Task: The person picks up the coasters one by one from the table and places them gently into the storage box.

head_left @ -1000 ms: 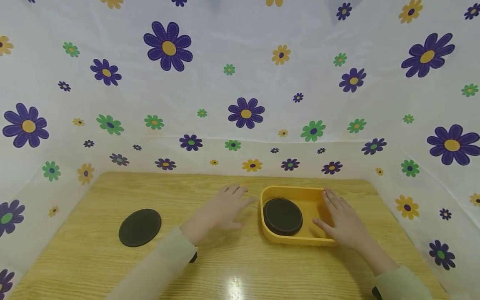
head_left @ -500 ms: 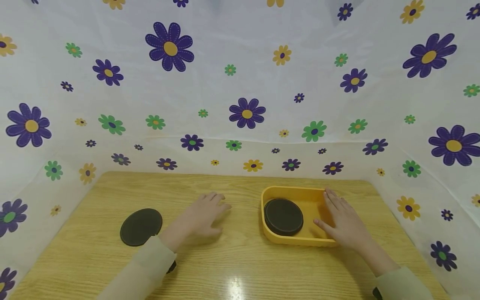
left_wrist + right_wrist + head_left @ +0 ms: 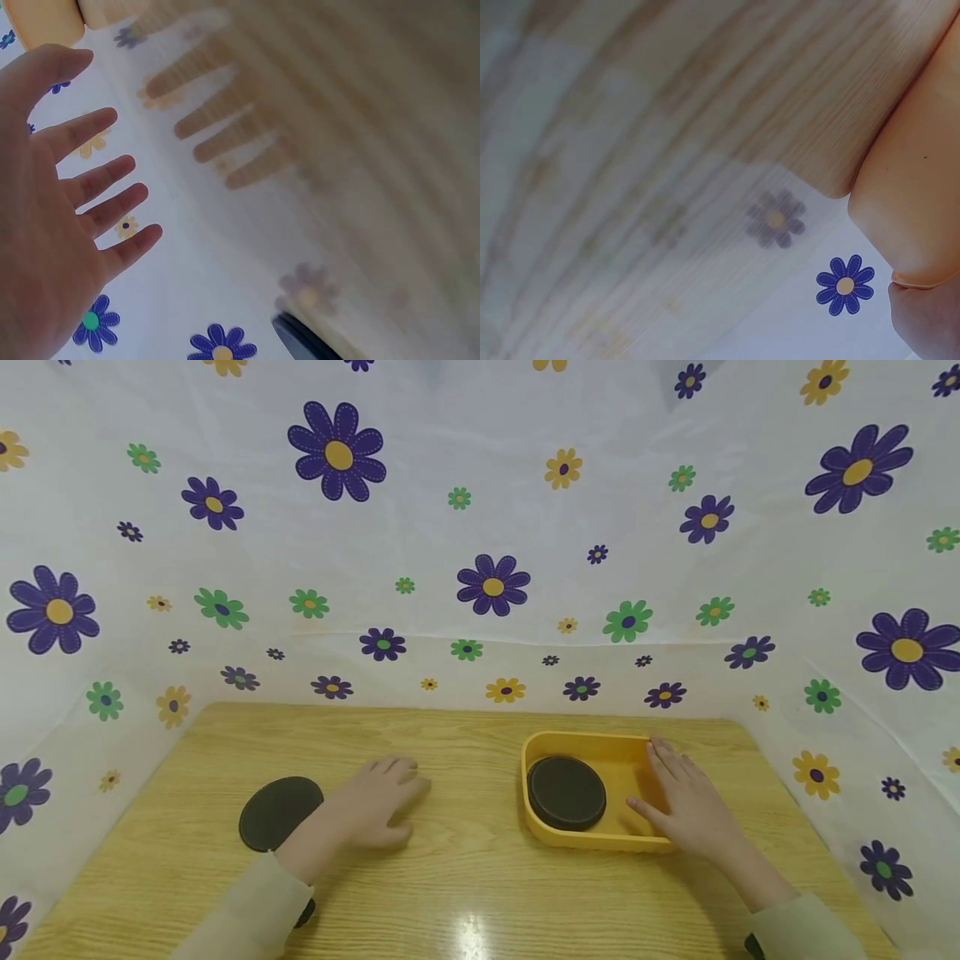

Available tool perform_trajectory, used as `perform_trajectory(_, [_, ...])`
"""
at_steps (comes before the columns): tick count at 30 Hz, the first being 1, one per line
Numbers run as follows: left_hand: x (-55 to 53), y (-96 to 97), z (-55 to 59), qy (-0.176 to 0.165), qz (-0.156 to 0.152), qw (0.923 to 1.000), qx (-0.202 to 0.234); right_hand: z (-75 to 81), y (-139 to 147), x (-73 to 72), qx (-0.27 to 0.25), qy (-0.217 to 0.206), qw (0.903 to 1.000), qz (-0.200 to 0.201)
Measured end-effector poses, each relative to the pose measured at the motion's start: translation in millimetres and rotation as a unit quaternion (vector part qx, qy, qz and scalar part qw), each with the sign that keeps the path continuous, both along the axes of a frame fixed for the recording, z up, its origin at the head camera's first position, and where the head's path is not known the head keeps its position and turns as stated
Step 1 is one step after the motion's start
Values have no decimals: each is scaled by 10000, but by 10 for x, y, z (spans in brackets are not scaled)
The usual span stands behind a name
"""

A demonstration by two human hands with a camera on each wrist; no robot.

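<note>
My left hand (image 3: 371,806) hovers over the wooden table with its fingers spread and nothing in them; the left wrist view shows its bare palm (image 3: 52,217). Its wrist overlaps a flat black disc (image 3: 270,814) lying on the table at left. That disc's edge (image 3: 307,341) shows low in the left wrist view. At right stands a yellow rectangular container (image 3: 588,841) with rounded corners, a second black disc (image 3: 566,792) inside against its left wall. My right hand (image 3: 690,806) rests along the container's right rim, fingers straight, thumb extended over the inside.
The wooden table (image 3: 480,893) has its far edge against a white cloth (image 3: 420,543) printed with purple, green and yellow flowers. The cloth also rises along the left and right sides.
My left hand has moved left and slightly toward me, away from the container's left wall, its wrist now partly covering the disc on the table. My right hand and the container have stayed put.
</note>
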State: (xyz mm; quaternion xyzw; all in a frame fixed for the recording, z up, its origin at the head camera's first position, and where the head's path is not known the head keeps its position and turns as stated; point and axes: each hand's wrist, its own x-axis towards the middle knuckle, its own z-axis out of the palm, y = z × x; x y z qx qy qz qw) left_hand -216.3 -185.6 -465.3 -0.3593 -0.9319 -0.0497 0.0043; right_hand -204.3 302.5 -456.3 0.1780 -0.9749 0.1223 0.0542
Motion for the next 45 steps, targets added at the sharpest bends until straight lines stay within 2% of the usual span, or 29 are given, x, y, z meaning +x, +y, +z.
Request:
perform_trajectory(6, [84, -143, 47, 2, 115, 9999, 40, 1, 13, -7, -33, -1, 10000, -9])
perform_trajectory(17, [187, -406, 97, 8, 640, 9979, 17, -6, 10, -16, -81, 162, 9998, 53])
perform_trajectory(29, [310, -714, 84, -6, 1055, 9944, 112, -24, 23, -34, -61, 101, 9999, 71])
perform_trajectory(38, [347, -923, 69, 198, 1216, 9922, 169, -32, 26, -38, 13, 80, 10000, 29])
perform_trajectory(45, [332, -1037, 51, 168, 1370, 9902, 213, -26, 27, -33, 85, 43, 10000, 0])
